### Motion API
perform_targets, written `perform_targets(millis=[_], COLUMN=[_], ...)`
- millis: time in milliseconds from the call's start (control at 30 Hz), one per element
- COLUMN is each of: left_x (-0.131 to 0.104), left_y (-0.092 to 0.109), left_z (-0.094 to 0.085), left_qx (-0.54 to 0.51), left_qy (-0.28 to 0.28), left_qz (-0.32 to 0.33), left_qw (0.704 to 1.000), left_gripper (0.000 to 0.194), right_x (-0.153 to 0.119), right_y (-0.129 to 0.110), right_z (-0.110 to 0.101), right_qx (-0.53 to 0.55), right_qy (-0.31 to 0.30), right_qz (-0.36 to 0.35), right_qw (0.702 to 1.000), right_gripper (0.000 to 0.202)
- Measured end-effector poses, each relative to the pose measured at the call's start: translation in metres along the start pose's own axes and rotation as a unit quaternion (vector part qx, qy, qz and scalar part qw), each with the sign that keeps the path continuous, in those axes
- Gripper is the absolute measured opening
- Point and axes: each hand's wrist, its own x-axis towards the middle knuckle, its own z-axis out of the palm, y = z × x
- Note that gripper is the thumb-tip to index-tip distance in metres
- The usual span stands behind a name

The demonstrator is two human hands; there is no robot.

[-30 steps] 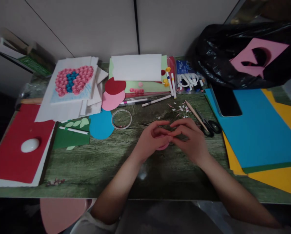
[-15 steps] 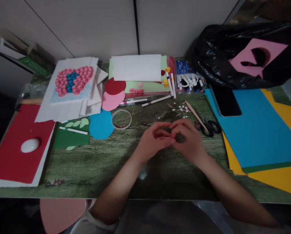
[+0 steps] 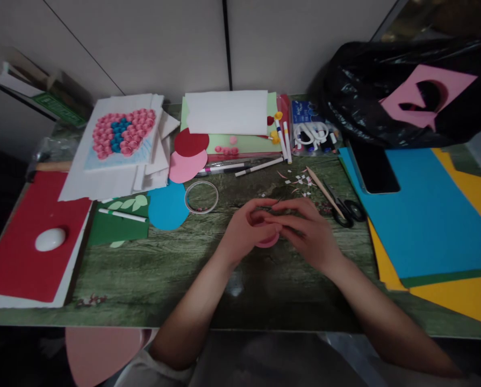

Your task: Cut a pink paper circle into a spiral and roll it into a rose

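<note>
Curved pink paper (image 3: 267,240) shows beneath my fingers, above the dark green tabletop (image 3: 163,279). My left hand (image 3: 246,231) is closed on it, thumb and fingers bent around its upper part. From the right, my right hand (image 3: 310,228) meets the left at the fingertips, its fingers pinched together at the paper's edge. Fingers hide most of the paper. Beyond my right hand lie small pink and white scraps (image 3: 302,183), a wooden stick (image 3: 324,191) and black scissors (image 3: 347,210).
A tape roll (image 3: 201,197) and a blue paper circle (image 3: 168,207) lie left of my hands. Farther left is a picture of pink and blue paper rolls (image 3: 121,133). On the right, a phone (image 3: 375,166) rests on blue sheets (image 3: 429,215), near a black bag (image 3: 361,91).
Curved pink paper has come into view under my fingers. My left hand has shifted slightly left, and the right fingers have straightened and moved across toward it.
</note>
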Motion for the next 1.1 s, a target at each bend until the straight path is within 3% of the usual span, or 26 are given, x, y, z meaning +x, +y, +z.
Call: perform_targets(millis=[133,233,567,767,933,1100], left_x=[-0.002,-0.003,-0.003,-0.001,0.001,0.000], left_y=[0.002,0.001,-0.001,-0.004,-0.004,-0.002], left_z=[0.005,0.007,0.009,0.004,-0.001,-0.001], left_qx=[0.012,-0.004,-0.031,-0.057,-0.071,-0.029], left_qy=[-0.003,-0.020,-0.045,-0.025,-0.010,-0.014], left_qz=[-0.017,-0.046,-0.046,-0.035,-0.014,-0.002], left_qw=[1.000,0.999,0.997,0.997,0.997,0.999], left_gripper=[0.044,0.045,0.048,0.046,0.043,0.040], right_x=[0.001,0.002,0.003,0.003,0.003,0.002], right_y=[-0.002,-0.005,-0.008,-0.009,-0.008,-0.004], right_z=[-0.001,-0.002,0.000,-0.003,-0.003,-0.001], right_qx=[0.007,0.018,0.041,0.018,0.011,0.000], right_qy=[0.050,0.062,0.058,0.050,0.044,-0.008], right_qz=[0.030,0.048,0.062,0.055,0.034,0.002], right_qw=[0.998,0.997,0.996,0.997,0.998,1.000], right_gripper=[0.008,0.015,0.024,0.013,0.018,0.024])
